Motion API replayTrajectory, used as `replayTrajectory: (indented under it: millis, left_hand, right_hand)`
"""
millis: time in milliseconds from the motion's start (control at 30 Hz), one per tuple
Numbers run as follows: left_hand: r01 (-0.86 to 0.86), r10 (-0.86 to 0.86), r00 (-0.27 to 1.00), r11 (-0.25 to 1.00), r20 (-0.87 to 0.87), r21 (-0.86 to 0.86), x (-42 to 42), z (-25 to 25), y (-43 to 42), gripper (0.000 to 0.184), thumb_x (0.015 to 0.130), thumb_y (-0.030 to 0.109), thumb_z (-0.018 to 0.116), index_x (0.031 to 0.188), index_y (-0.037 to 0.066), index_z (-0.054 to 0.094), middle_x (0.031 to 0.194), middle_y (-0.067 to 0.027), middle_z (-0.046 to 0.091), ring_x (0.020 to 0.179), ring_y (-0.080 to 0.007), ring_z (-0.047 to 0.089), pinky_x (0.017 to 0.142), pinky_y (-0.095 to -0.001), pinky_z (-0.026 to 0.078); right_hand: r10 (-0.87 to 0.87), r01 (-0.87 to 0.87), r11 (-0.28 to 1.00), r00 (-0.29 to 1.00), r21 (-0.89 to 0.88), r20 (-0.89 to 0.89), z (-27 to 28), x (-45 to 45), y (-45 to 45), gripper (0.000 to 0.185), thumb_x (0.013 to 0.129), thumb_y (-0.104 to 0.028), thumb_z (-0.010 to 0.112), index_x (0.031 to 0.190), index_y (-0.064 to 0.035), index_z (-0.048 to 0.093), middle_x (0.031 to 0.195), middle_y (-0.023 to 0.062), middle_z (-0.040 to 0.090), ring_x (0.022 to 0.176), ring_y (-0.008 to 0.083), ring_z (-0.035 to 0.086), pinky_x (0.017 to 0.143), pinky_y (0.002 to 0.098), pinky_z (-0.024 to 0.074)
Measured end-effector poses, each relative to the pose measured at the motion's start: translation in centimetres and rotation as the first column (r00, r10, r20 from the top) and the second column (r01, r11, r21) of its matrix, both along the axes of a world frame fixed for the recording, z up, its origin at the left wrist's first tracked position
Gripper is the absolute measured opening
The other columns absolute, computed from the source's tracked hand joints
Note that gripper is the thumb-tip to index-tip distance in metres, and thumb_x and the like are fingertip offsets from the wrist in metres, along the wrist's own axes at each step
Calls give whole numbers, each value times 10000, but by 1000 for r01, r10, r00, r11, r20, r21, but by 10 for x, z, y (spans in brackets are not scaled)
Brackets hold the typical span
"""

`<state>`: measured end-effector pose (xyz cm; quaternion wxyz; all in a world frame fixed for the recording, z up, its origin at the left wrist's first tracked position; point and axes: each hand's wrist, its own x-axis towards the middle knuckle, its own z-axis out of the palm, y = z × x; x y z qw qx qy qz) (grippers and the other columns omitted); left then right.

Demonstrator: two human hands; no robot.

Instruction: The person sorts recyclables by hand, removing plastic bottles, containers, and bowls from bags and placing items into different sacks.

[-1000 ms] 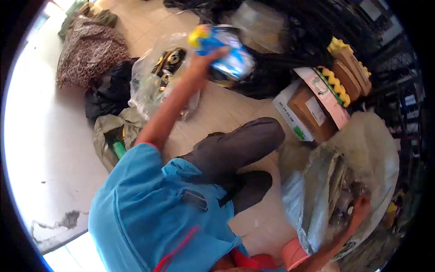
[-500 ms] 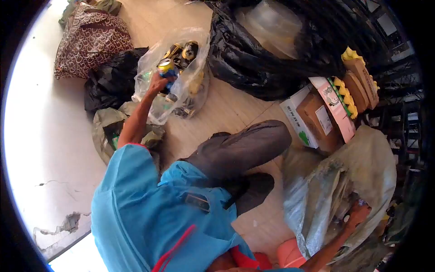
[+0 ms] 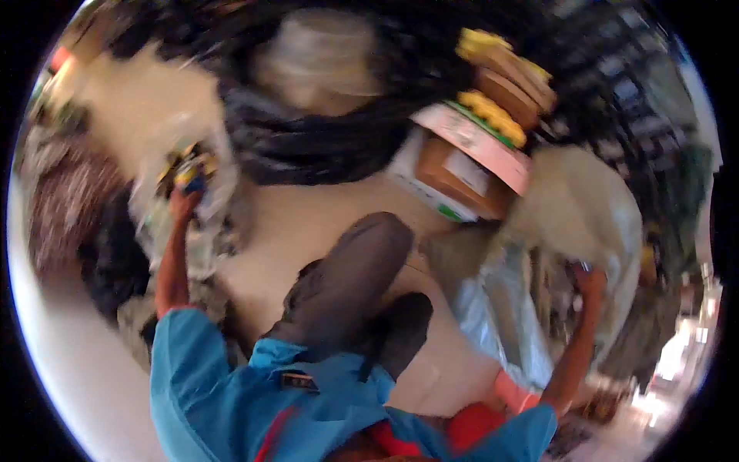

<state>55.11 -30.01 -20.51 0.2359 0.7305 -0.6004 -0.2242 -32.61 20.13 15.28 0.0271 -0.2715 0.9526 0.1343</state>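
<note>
My left hand point(image 3: 185, 202) is closed around a blue and yellow drink can point(image 3: 190, 182) at the clear plastic bag point(image 3: 219, 158). Black and gold cans point(image 3: 192, 160) lie inside that bag, beyond my fingers. On the other side, my right hand point(image 3: 591, 279) reaches into the mouth of a large woven sack point(image 3: 570, 185). Its fingers look closed on something small with a bluish glint, too blurred to name. Whatever lies deeper in the sack is hidden by shadow and folds.
Cardboard boxes point(image 3: 454, 171) with brown and yellow pieces stacked on them stand behind the sack. A black plastic bag point(image 3: 300, 150) spreads at the back, a translucent container point(image 3: 323, 61) on it. A patterned bag point(image 3: 65, 192) and another black bag point(image 3: 115, 246) stand left.
The view has swung right, shifting the surroundings left and blurring them. My left hand still holds the can at the clear bag; my right hand remains in the sack's mouth.
</note>
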Motion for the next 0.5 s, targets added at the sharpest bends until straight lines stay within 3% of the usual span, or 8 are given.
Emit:
replayTrajectory:
  millis: [33,67,100,167,200,300,367,500]
  left_hand:
    - [112,-106,980,993,-171,28,7,-16,-9,549,648,273,727,1107,13,576,1038,-166,635,951,-312,608,799,-407,468]
    - [161,-150,975,985,-164,54,8,-28,-19,541,659,272,720,1110,10,575,1042,-166,633,953,-309,606,804,-404,466]
    - [174,-163,977,982,-139,78,7,-32,-22,534,670,272,713,1112,8,574,1047,-165,632,956,-306,605,809,-402,464]
    - [167,-159,985,978,-70,126,4,-24,-28,519,691,271,700,1117,2,571,1056,-163,628,962,-301,601,819,-397,460]
    - [152,-149,988,977,-32,148,6,-22,-29,512,702,271,693,1119,0,570,1060,-162,626,965,-299,599,823,-394,458]
    - [119,-132,990,975,57,186,13,-7,-27,492,734,270,672,1126,-8,567,1074,-160,621,974,-291,593,838,-386,452]
    - [100,-123,986,975,109,197,18,11,-21,479,756,269,658,1130,-14,564,1083,-158,618,980,-286,589,848,-381,448]
    - [47,-100,964,976,245,213,32,43,-8,454,799,268,631,1140,-24,560,1101,-155,610,992,-276,582,868,-371,440]
  right_hand:
    - [-78,78,997,988,4,136,1,-9,8,564,735,-444,645,1132,-47,599,1069,198,631,987,366,599,813,432,481]
    - [43,-43,999,999,2,-1,-14,-13,20,606,739,-465,636,1185,-60,570,1133,191,607,1020,365,584,859,433,463]
    - [-57,57,998,998,-14,21,-14,-2,6,664,730,-490,646,1224,-59,536,1199,185,572,1070,355,559,922,438,425]
    - [357,-414,909,827,-42,-434,-81,-35,5,683,687,-492,676,1209,-71,548,1180,193,574,1083,360,541,947,422,409]
    - [453,-584,799,740,-141,-497,-59,1,-20,636,654,-457,694,1151,-76,586,1120,197,597,1038,369,555,898,421,443]
    - [473,-585,794,765,-165,-437,-49,15,-40,618,633,-427,704,1116,-56,601,1070,205,612,993,377,568,850,422,463]
    - [305,-323,929,945,-180,-119,-21,32,-26,612,627,-412,710,1101,-40,602,1049,208,618,974,373,579,832,420,466]
    - [229,-209,962,968,-178,100,-6,34,3,620,626,-416,708,1095,-26,597,1029,217,621,949,377,589,832,426,461]
